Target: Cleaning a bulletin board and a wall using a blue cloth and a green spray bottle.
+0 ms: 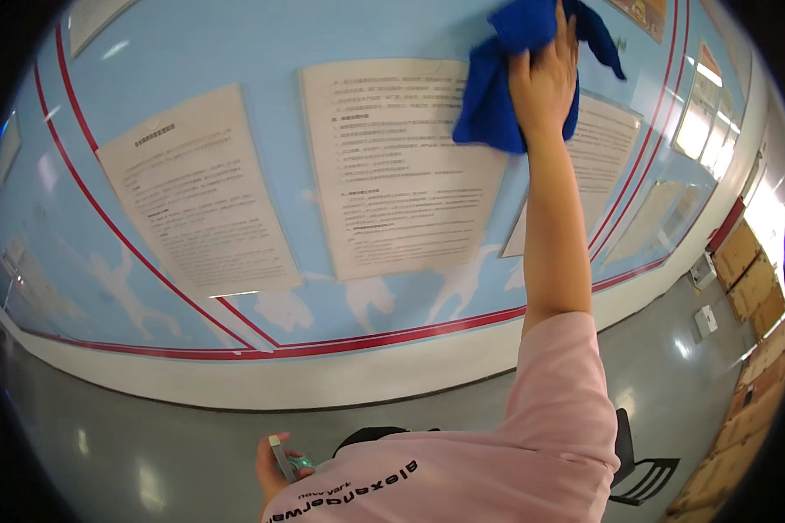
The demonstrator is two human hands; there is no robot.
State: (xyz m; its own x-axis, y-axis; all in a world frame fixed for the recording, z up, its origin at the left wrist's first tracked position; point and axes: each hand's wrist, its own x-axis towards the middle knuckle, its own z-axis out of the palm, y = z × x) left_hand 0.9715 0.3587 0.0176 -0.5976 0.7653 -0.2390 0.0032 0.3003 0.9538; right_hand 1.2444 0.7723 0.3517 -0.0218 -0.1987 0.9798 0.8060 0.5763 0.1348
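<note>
The right hand's [542, 94] fingers are close together, gripping one blue cloth [488, 100] against the light-blue wall [270, 39], at the upper right corner of the middle sheet [401, 183]. The left hand [270, 476], low down, curls its fingers around one small grey-and-green object [279, 458]. Three large printed sheets hang nearest, one partly behind the right forearm [556, 227]. Two small white boxes [706, 322] stand on the grey floor [183, 436].

Bright light glares in spots on the floor [218, 453], and fisheye distortion curves the wall [283, 174] toward black corners.
</note>
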